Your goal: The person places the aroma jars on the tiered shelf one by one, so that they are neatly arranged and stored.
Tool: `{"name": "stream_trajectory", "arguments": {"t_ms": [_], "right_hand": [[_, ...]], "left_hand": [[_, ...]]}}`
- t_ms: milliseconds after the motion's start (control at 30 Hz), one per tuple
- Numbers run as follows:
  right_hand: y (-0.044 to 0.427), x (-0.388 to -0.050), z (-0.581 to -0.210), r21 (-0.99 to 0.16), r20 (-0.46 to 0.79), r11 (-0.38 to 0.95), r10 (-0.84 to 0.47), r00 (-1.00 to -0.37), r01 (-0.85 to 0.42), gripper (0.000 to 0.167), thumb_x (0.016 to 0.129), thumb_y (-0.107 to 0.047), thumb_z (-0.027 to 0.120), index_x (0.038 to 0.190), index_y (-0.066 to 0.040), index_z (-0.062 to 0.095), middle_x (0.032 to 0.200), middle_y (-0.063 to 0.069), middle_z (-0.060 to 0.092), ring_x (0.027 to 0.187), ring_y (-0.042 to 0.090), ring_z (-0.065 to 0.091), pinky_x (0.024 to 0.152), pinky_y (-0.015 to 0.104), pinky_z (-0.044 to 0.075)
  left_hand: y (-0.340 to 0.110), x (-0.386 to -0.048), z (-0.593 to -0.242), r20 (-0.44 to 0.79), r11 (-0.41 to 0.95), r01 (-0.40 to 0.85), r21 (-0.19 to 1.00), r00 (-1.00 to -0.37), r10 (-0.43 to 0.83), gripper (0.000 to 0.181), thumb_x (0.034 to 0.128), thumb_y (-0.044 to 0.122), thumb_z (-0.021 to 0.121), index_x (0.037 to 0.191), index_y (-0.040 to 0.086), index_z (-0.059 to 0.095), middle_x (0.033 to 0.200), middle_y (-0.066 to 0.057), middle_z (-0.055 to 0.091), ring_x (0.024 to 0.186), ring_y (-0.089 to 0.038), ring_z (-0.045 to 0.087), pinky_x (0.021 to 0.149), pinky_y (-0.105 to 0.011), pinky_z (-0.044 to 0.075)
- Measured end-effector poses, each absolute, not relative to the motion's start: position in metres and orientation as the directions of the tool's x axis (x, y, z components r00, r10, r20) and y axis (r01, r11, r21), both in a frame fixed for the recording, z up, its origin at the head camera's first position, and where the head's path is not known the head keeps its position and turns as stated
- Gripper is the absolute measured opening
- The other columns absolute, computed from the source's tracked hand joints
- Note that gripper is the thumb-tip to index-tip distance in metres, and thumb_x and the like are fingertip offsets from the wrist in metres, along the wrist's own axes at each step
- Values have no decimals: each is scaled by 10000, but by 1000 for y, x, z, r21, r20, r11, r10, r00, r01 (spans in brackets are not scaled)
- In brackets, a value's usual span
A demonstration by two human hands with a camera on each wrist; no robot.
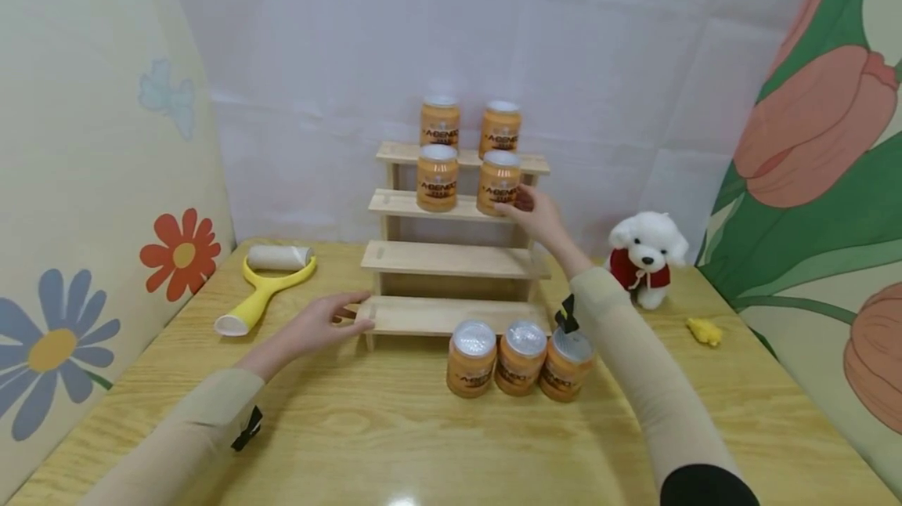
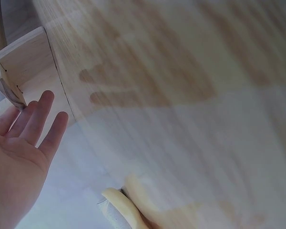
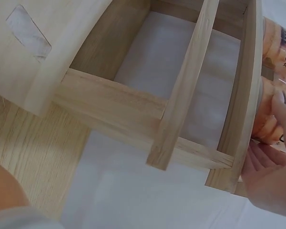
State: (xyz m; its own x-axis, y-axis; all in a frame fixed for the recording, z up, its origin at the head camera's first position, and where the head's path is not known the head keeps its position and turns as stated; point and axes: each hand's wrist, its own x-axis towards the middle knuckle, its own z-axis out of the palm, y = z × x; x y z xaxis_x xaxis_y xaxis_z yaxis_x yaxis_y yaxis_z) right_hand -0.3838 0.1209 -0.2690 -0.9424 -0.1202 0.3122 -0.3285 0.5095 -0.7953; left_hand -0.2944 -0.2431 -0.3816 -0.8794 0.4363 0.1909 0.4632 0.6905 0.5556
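A four-tier wooden shelf [image 1: 451,258] stands against the white backdrop. Two orange jars with silver lids are on its top tier and two on the tier below. My right hand [image 1: 539,216] holds the right jar [image 1: 499,183] of that second tier, thumb at its front and fingers at its side; in the right wrist view the hand [image 3: 271,174] is at the jar's [image 3: 267,117] side. At the lowest tier's left end, my left hand [image 1: 324,324] touches the shelf with fingers relaxed. The left wrist view shows this hand [image 2: 26,152] by the shelf's edge [image 2: 31,62].
Three orange jars [image 1: 520,359] stand in a row on the table before the shelf's lower right. A yellow-handled roller [image 1: 264,290] lies at the left. To the right are a white plush dog [image 1: 644,255] in red and a small yellow object [image 1: 705,331].
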Motion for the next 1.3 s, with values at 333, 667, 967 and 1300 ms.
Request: {"name": "stream_trajectory", "arguments": {"t_ms": [333,667,967,1300], "right_hand": [[119,-383,-269,-787,343,509,-110,-933,-349,663,869,-248,683,1385,49,393,1288,235,551,1164,325,559,985,375,486],[125,-382,-274,-816,313,474,-120,-942,-331,688,876,-249,676,1415,31,351,1401,219,451,1257,327,483,1056,371,425],[157,-369,-267,-756,292,527,-257,-921,-387,537,922,-327,600,1340,-8,492,1325,171,547,1205,303,527,1012,399,458],[181,-343,-271,-691,259,604,-308,-916,-398,429,924,-295,606,1260,-30,578,1252,161,604,1129,299,576,961,422,493]], "left_hand": [[-243,-296,-383,185,692,452,563,-885,427,658,893,410,619,1385,13,440,1371,-226,481,1042,-343,626,919,-511,502],[-243,-295,-385,183,684,458,567,-880,437,645,902,389,613,1382,-5,436,1365,-257,472,1023,-350,630,917,-506,505],[-244,-295,-381,198,685,467,559,-877,437,638,902,375,618,1375,-15,440,1345,-272,484,1025,-358,630,911,-508,507],[-244,-295,-383,199,687,472,552,-875,441,632,902,372,619,1369,-18,449,1335,-269,496,1012,-344,638,898,-521,508]]}}
